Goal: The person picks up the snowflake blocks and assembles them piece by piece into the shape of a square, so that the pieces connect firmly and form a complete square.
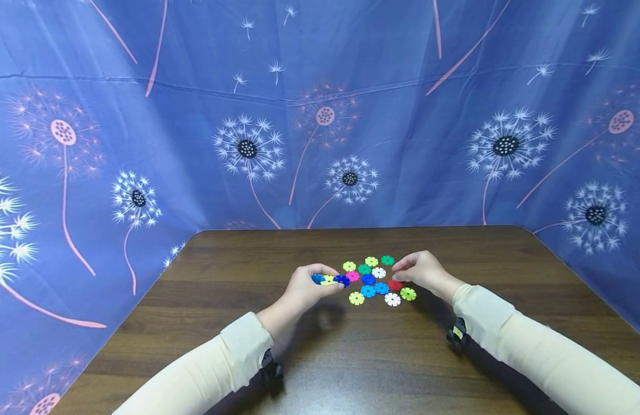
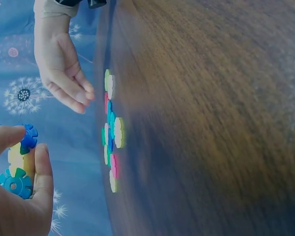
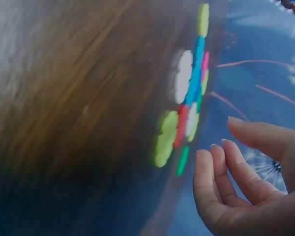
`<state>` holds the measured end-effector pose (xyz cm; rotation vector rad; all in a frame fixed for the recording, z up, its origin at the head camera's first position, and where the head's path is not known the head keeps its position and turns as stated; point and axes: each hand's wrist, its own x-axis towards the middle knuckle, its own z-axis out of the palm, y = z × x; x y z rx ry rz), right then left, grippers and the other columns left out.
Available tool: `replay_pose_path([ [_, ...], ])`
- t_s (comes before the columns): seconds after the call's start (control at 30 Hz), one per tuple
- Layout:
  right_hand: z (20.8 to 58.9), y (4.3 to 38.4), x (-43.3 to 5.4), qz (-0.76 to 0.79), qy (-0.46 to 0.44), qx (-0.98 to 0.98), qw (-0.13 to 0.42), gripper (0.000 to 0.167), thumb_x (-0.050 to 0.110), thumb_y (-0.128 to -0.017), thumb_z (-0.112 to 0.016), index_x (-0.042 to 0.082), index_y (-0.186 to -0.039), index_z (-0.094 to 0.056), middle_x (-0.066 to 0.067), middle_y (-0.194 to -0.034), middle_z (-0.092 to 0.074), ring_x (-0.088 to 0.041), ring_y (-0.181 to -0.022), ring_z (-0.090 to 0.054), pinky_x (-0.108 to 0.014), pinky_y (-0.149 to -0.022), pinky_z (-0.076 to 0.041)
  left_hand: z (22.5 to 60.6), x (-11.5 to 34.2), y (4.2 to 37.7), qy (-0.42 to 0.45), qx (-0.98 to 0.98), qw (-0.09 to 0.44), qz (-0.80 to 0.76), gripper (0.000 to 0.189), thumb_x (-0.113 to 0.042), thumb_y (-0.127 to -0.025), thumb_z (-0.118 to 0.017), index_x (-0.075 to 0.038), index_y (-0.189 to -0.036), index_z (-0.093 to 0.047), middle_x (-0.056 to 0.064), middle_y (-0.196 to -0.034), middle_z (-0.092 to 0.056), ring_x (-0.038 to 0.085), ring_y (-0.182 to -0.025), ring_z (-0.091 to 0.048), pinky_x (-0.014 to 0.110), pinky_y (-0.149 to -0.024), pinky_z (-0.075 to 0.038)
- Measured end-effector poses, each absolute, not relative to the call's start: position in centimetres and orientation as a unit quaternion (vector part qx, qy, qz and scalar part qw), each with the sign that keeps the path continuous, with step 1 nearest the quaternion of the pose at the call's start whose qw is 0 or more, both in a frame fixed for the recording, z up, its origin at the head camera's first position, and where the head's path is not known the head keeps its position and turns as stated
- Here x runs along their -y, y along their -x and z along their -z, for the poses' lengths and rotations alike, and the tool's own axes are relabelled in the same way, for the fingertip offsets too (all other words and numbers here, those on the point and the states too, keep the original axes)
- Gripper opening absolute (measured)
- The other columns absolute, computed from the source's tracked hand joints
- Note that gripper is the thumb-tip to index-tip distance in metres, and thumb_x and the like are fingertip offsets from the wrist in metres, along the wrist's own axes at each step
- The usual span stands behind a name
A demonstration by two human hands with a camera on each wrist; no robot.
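My left hand [image 1: 303, 286] pinches a short row of joined notched plastic discs between thumb and fingers, above the table. In the left wrist view, that row shows a dark blue disc [image 2: 28, 138], a yellow disc [image 2: 17, 158] and a lighter blue disc [image 2: 17, 185] with a bit of green at its edge. My right hand [image 1: 424, 271] hovers over the right side of the loose discs, nearest to a red disc [image 1: 395, 285]. Its fingers [image 3: 204, 177] are loosely bent, with a gap to the thumb and nothing between them.
Several loose discs lie flat on the brown wooden table [image 1: 221, 259], among them a pink disc [image 1: 353, 276], a white disc [image 1: 392, 300], a lime disc [image 1: 408, 294] and a green disc [image 1: 387, 260]. A blue dandelion-print cloth [image 1: 402, 144] hangs behind the table.
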<state>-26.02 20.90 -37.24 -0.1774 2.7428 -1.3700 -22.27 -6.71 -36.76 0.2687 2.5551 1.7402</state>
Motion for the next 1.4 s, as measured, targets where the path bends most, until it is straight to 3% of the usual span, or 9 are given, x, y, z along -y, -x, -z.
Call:
replay_pose_path([
  [0.17,38.1,26.5,-21.3,0.429,0.042,-0.9,0.059,0.03,0.013,-0.077,-0.08,-0.005,-0.1,-0.071,-0.006,-0.083,-0.072,-0.02,-0.077,-0.062,-0.036,-0.074,-0.053,36.9,6.7,22.0,-0.084,-0.825,0.022,-0.559,0.023,-0.019,-0.076,-0.083,-0.009,-0.094,-0.073,0.004,-0.089,-0.067,0.009,-0.069,-0.056,0.022,-0.063,-0.049],
  [0.57,39.4,26.8,-21.8,0.4,0.037,-0.914,0.066,0.036,0.007,-0.066,-0.086,-0.004,-0.097,-0.071,-0.004,-0.081,-0.064,-0.016,-0.078,-0.053,-0.025,-0.067,-0.045,37.2,6.6,21.5,-0.11,-0.806,0.029,-0.581,0.023,-0.019,-0.078,-0.082,-0.009,-0.097,-0.072,0.004,-0.091,-0.066,0.009,-0.069,-0.055,0.022,-0.063,-0.049],
  [0.97,39.5,27.0,-21.6,0.386,0.042,-0.918,0.079,0.028,0.005,-0.067,-0.084,-0.003,-0.089,-0.069,-0.001,-0.073,-0.058,-0.015,-0.07,-0.051,-0.027,-0.064,-0.043,37.1,6.5,21.5,-0.098,-0.818,0.021,-0.566,0.023,-0.02,-0.078,-0.082,-0.011,-0.097,-0.072,0.005,-0.096,-0.065,0.009,-0.071,-0.055,0.022,-0.063,-0.049],
  [1.17,39.2,27.1,-21.3,0.382,0.041,-0.919,0.087,0.033,0.01,-0.067,-0.086,-0.003,-0.093,-0.069,-0.003,-0.078,-0.056,-0.017,-0.075,-0.049,-0.027,-0.066,-0.042,37.0,6.5,21.6,-0.095,-0.821,0.021,-0.562,0.023,-0.021,-0.078,-0.082,-0.011,-0.097,-0.072,0.006,-0.1,-0.065,0.012,-0.074,-0.055,0.024,-0.064,-0.048],
  [1.4,38.9,27.3,-20.8,0.365,0.03,-0.927,0.08,0.031,0.013,-0.066,-0.087,0.0,-0.089,-0.07,-0.005,-0.079,-0.06,-0.02,-0.078,-0.05,-0.029,-0.067,-0.043,37.0,6.7,21.7,-0.091,-0.822,0.023,-0.562,0.024,-0.022,-0.079,-0.081,-0.011,-0.097,-0.072,0.007,-0.102,-0.065,0.013,-0.077,-0.055,0.024,-0.065,-0.048],
])
